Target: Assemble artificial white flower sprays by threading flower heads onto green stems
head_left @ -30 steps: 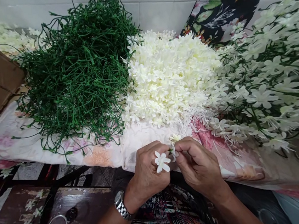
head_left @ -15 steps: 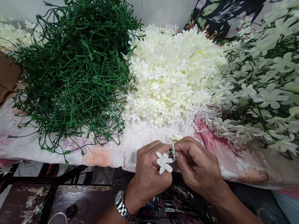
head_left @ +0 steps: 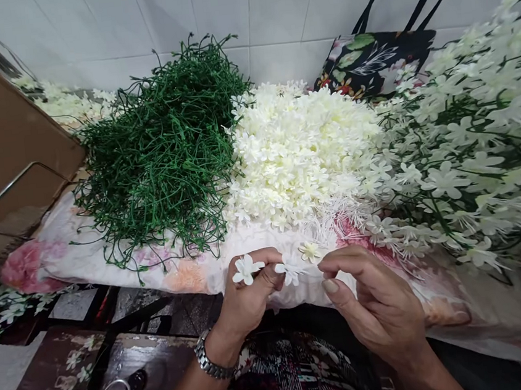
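Note:
My left hand (head_left: 252,295) is closed on an artificial flower stem, thumb pressed against the forefinger. One white blossom (head_left: 246,269) shows over its knuckles, and a second white blossom (head_left: 289,271) sticks out past the thumb, with fine white threads pointing right. The stem itself is mostly hidden by the fingers. My right hand (head_left: 374,301) is just right of that blossom, thumb and forefinger apart, with nothing visible between them. A loose cream flower head (head_left: 310,252) lies on the floral cloth (head_left: 242,240) between the two hands.
Green plastic stems (head_left: 159,162) are heaped at left, beside a pile of white flower heads (head_left: 303,153). Finished-looking flower sprays (head_left: 466,161) fill the right side. A cardboard box (head_left: 7,135) stands far left, and a black floral bag (head_left: 377,62) leans on the tiled wall.
My right hand has come away from the blossom to the right and its fingers have parted. My left hand has shifted slightly left and turned with the flowers. The view has tilted upward.

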A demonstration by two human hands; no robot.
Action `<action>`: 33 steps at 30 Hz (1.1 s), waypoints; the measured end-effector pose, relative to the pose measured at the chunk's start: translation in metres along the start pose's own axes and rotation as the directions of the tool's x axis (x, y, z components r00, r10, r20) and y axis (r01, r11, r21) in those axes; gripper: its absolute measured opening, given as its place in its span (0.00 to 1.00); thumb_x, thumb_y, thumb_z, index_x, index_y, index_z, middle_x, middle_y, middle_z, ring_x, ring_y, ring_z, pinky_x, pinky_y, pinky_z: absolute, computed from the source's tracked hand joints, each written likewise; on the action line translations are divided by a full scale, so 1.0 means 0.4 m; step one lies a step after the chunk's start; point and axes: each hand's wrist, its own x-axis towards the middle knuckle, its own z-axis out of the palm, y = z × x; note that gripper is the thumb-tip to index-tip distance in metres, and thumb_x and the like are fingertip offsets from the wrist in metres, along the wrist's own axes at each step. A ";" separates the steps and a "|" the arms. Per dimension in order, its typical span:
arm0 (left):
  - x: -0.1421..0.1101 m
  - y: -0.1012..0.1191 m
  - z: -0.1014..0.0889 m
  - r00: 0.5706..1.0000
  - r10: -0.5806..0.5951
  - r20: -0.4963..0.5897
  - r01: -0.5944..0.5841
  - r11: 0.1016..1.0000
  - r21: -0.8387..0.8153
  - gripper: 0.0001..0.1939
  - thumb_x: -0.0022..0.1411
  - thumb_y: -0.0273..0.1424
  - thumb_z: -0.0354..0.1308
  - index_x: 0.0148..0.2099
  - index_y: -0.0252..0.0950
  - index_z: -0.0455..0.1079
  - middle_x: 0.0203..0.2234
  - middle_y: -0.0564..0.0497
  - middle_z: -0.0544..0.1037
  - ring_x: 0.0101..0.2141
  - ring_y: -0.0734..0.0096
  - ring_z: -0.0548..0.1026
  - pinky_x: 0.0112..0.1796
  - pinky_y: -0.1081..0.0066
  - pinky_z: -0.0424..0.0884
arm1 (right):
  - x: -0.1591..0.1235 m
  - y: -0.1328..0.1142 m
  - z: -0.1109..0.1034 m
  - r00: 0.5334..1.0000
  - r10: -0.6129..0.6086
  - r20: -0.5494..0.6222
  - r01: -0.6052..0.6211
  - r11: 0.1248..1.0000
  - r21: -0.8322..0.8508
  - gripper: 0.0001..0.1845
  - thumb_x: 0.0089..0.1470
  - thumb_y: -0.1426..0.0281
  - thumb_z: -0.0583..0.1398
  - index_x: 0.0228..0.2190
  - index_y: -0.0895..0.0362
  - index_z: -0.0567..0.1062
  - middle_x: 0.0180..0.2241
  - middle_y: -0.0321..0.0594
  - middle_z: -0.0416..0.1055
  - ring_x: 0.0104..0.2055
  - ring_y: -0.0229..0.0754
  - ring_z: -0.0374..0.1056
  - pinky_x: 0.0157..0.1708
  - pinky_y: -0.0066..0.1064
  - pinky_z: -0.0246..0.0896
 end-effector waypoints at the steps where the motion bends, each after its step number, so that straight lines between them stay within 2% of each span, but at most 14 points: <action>1: -0.002 -0.001 0.002 0.998 -0.059 -0.018 0.058 0.995 -0.084 0.22 0.47 0.50 0.62 0.24 0.34 0.69 0.15 0.55 0.62 0.18 0.78 0.57 0.19 0.73 0.51 | -0.001 -0.002 -0.002 1.000 -0.010 -0.001 0.010 1.000 -0.008 0.06 0.53 0.77 0.56 0.35 0.58 0.69 0.29 0.39 0.68 0.31 0.37 0.66 0.30 0.28 0.64; 5: -0.008 0.007 0.015 0.973 -0.228 -0.038 0.207 0.932 -0.297 0.22 0.38 0.45 0.69 0.25 0.33 0.68 0.13 0.58 0.60 0.16 0.80 0.55 0.19 0.74 0.48 | 0.007 -0.015 -0.009 0.998 -0.059 -0.008 0.058 0.998 -0.029 0.06 0.53 0.78 0.56 0.35 0.57 0.69 0.29 0.39 0.69 0.30 0.37 0.66 0.28 0.28 0.64; 10: -0.011 0.019 0.033 0.963 -0.270 0.002 0.255 0.906 -0.339 0.21 0.38 0.42 0.69 0.21 0.33 0.64 0.11 0.59 0.59 0.15 0.82 0.54 0.19 0.75 0.47 | 0.025 -0.030 -0.015 0.994 -0.108 -0.014 0.107 0.994 -0.024 0.08 0.52 0.79 0.57 0.36 0.58 0.69 0.29 0.39 0.69 0.31 0.37 0.67 0.29 0.28 0.64; 14: -0.017 0.013 0.040 0.956 -0.293 0.002 0.278 0.905 -0.321 0.21 0.40 0.43 0.69 0.20 0.33 0.64 0.11 0.59 0.58 0.16 0.81 0.54 0.19 0.76 0.49 | 0.035 -0.041 -0.013 0.992 -0.125 0.001 0.125 0.992 -0.014 0.09 0.52 0.80 0.57 0.36 0.59 0.69 0.29 0.39 0.68 0.33 0.37 0.67 0.31 0.28 0.64; 20: -0.030 -0.027 0.028 0.976 -0.211 -0.063 0.202 0.972 -0.123 0.20 0.46 0.46 0.65 0.26 0.32 0.72 0.14 0.56 0.62 0.19 0.80 0.56 0.21 0.76 0.54 | 0.035 -0.040 -0.004 0.993 -0.104 0.053 0.105 0.994 -0.018 0.09 0.52 0.81 0.57 0.36 0.60 0.69 0.29 0.39 0.67 0.32 0.35 0.65 0.32 0.26 0.63; 23: -0.030 -0.026 0.029 0.981 -0.174 -0.085 0.172 0.985 -0.028 0.19 0.48 0.45 0.64 0.29 0.32 0.74 0.16 0.54 0.65 0.20 0.77 0.60 0.22 0.74 0.58 | 0.031 -0.030 0.001 0.992 -0.097 0.083 0.099 0.995 -0.016 0.08 0.52 0.82 0.57 0.34 0.59 0.69 0.29 0.38 0.66 0.31 0.34 0.64 0.31 0.25 0.62; 29: -0.015 0.009 0.051 0.999 -0.012 -0.030 0.017 0.987 0.157 0.13 0.52 0.35 0.60 0.20 0.33 0.67 0.14 0.56 0.63 0.18 0.77 0.59 0.21 0.75 0.57 | 0.022 -0.010 0.016 0.993 -0.076 0.096 0.078 0.997 -0.025 0.06 0.54 0.81 0.56 0.32 0.59 0.67 0.27 0.38 0.64 0.30 0.33 0.62 0.30 0.24 0.61; 33: -0.008 0.005 0.057 0.992 0.043 -0.121 -0.018 0.979 0.201 0.09 0.50 0.31 0.59 0.21 0.35 0.67 0.15 0.55 0.64 0.19 0.74 0.61 0.22 0.74 0.59 | 0.014 0.002 0.031 0.994 -0.059 0.091 0.061 0.998 -0.023 0.06 0.55 0.81 0.54 0.32 0.59 0.65 0.27 0.37 0.63 0.30 0.34 0.61 0.29 0.25 0.60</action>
